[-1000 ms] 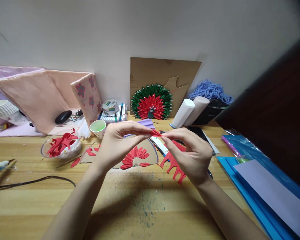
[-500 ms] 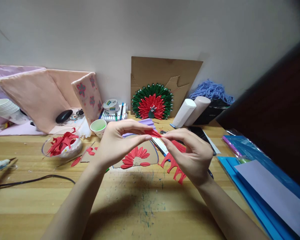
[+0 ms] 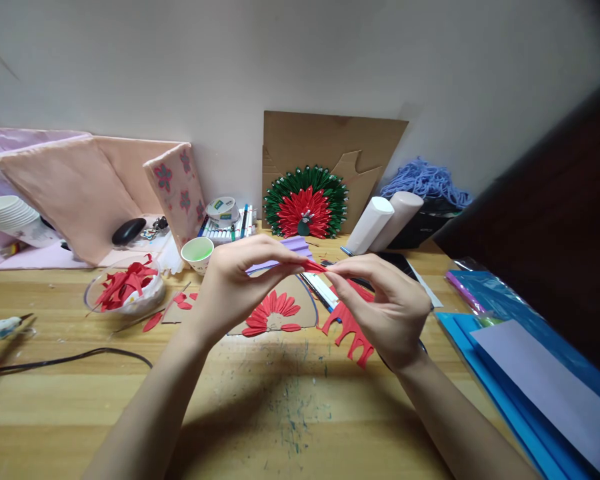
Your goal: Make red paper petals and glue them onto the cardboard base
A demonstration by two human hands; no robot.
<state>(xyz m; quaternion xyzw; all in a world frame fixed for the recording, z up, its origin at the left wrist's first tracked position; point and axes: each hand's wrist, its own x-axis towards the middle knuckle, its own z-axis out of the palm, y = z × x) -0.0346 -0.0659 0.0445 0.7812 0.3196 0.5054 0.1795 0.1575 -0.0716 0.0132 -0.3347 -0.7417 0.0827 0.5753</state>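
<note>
A narrow red paper petal [image 3: 315, 265] is stretched between both hands above the table. My left hand [image 3: 253, 267] pinches its left end between thumb and fingers, and my right hand [image 3: 385, 293] pinches the right end. Below and between the hands lies a rounded cardboard piece [image 3: 304, 303] with a fan of red petals [image 3: 275, 310] on it. A cut sheet of red paper [image 3: 353, 330] with a scalloped edge rests under my right hand, partly hidden by it.
A clear bowl of red scraps [image 3: 125, 288] and a glue gun [image 3: 3, 328] with its black cord [image 3: 80, 360] are at left. A paper cup [image 3: 197, 255] stands behind my left hand. A cardboard panel with a green and red peacock [image 3: 305, 203] leans on the wall. Blue folders [image 3: 480, 360] lie right.
The red petal has become narrower between the fingertips, and my left thumb and fingers have closed further on it. Both hands stay in nearly the same place.
</note>
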